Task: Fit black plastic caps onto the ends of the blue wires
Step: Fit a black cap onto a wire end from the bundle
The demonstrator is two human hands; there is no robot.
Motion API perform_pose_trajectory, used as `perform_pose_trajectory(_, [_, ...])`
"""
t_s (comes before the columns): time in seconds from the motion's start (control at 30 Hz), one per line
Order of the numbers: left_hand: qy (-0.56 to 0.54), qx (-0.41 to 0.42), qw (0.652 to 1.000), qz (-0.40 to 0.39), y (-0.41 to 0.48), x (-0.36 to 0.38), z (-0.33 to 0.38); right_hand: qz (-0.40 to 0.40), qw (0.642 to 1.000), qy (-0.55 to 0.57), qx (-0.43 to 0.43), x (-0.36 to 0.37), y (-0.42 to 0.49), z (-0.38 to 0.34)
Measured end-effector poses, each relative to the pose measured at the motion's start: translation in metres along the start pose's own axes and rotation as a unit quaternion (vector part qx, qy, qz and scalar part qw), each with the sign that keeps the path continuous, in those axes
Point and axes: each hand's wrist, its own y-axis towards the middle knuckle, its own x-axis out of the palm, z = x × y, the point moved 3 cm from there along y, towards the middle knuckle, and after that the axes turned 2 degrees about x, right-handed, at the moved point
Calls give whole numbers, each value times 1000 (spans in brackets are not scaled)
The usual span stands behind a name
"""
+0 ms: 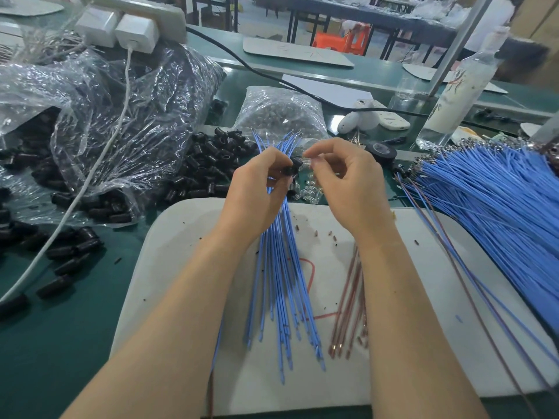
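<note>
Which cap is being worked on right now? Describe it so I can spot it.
Start at the white board, where the blue wires fan up into the left hand. At that hand's fingertips, past the board's far edge, is one black cap. Unlike the loose caps heaped to its left, it is pinched up off the table.

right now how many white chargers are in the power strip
2, on the power strip top left: left charger; right charger, trailing a white cable. More may be out of frame.
</note>
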Motion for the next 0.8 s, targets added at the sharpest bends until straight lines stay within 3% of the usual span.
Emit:
perform_pose_trajectory(0.23, [10, 21, 1000, 8, -1, 0, 2, -50, 997, -61, 13, 13, -4, -3])
perform_pose_trajectory(0.43, [130, 24, 991, 32, -1, 2, -4, -41, 997, -60, 14, 19, -4, 0])
perform_pose_trajectory(0.6, [95, -5, 994, 53, 1, -3, -6, 35, 983, -116, 138, -11, 5, 36])
perform_pose_trajectory(0.8, [78, -7, 995, 63, 0, -2, -3, -9, 960, -200, 196, -10, 9, 53])
